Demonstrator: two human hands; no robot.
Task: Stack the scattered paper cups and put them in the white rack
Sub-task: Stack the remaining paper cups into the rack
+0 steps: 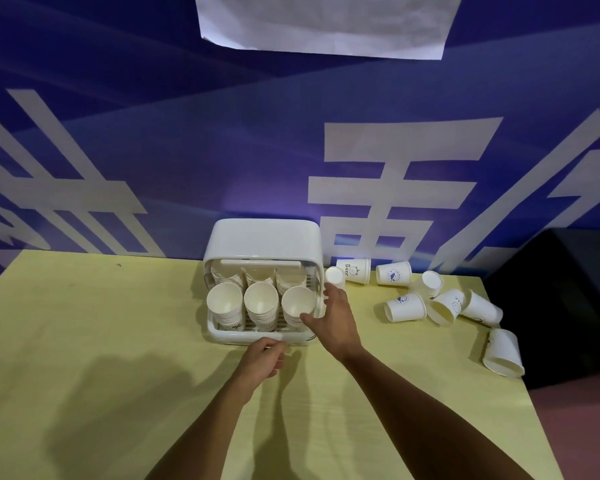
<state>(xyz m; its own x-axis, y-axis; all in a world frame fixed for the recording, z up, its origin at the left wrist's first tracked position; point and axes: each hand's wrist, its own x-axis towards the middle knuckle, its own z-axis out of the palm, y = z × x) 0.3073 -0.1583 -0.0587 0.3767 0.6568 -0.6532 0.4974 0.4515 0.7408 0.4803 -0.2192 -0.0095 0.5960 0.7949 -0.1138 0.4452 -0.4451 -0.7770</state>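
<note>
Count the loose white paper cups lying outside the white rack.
8 white paper cups, all right of the white plastic rack: four along the wall, three clustered nearer, one alone by the yellow table's right edge.

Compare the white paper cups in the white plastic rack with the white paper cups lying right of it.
The racked cups are nested in stacks; the loose cups are single. Racked ones sit in rows inside the rack, mouths toward the camera; loose ones are scattered on the yellow table, pointing various ways. Both are white paper.
</note>
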